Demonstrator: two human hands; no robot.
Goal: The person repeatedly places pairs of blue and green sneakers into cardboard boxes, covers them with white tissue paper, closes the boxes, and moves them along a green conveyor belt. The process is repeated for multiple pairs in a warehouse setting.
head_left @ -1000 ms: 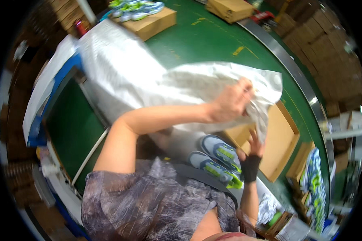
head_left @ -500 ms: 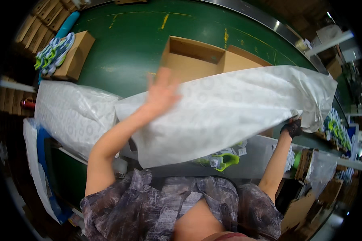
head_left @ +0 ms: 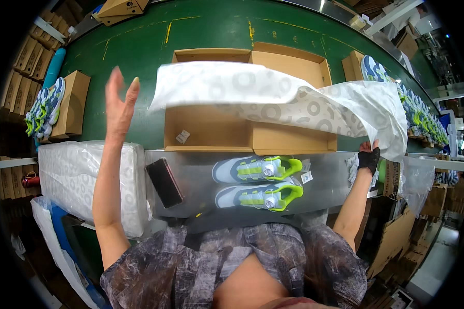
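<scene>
A sheet of white tissue paper (head_left: 227,85) with grey ring prints hangs over an open brown shoebox (head_left: 206,139). Its right end is pinched in my right hand (head_left: 368,157), which wears a black fingerless glove. My left hand (head_left: 120,105) is raised left of the box, fingers apart, touching nothing. In the box's left half lies a small white packet (head_left: 182,136). A pair of pale blue and lime-green shoes (head_left: 250,170) rests side by side on the grey metal ledge in front of the box. White tags lie by their heels.
A phone (head_left: 164,183) lies on the ledge beside a plastic-wrapped stack of tissue paper (head_left: 93,180). Shoes on a brown box (head_left: 73,103) stand at the left. More shoes (head_left: 423,116) line the right side of the green conveyor belt (head_left: 134,51).
The tissue sheet has swung up and away over the box, uncovering the shoes and phone. My left hand has moved left, off the sheet. The right hand still grips its end.
</scene>
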